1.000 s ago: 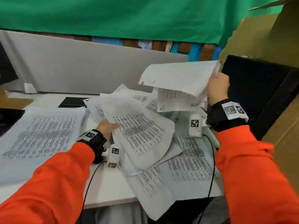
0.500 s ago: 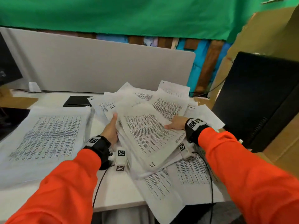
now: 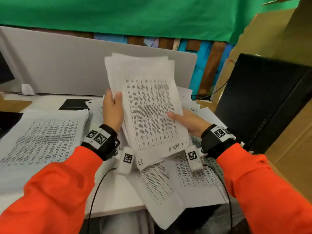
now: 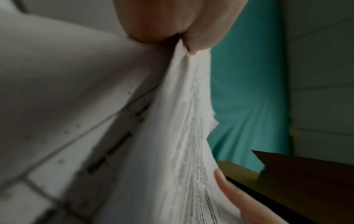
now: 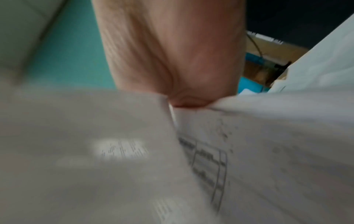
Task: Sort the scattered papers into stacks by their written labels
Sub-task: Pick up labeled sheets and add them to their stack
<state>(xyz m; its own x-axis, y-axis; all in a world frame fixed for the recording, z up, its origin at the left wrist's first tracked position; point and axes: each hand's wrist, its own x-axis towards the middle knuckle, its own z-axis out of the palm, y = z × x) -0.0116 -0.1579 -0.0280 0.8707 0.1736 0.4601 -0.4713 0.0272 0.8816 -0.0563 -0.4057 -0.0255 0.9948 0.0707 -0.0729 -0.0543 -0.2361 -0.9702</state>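
A bundle of printed papers [image 3: 148,107] is raised off the desk and tilted towards me, its top sheet marked "ADMIN" near the bottom edge. My left hand [image 3: 112,108] grips the bundle's left edge, thumb on the front. My right hand [image 3: 187,121] holds the right edge, thumb lying across the print. The left wrist view shows the bundle [image 4: 184,136] edge-on, pinched at the top. In the right wrist view the papers [image 5: 229,144] are blurred beneath my palm. A flat stack of printed sheets [image 3: 38,144] lies at the left. More loose sheets [image 3: 194,176] are spread beneath the bundle.
A grey divider panel [image 3: 67,68] runs along the back of the white desk [image 3: 116,198]. A black flat object [image 3: 74,104] lies near the panel. A black monitor [image 3: 263,102] and cardboard [image 3: 290,166] stand close on the right. Some sheets [image 3: 160,206] overhang the desk's front edge.
Both hands have gathered the loose sheets from the desk into one bundle and lifted it upright. A second ago the right hand held other sheets up at the right.
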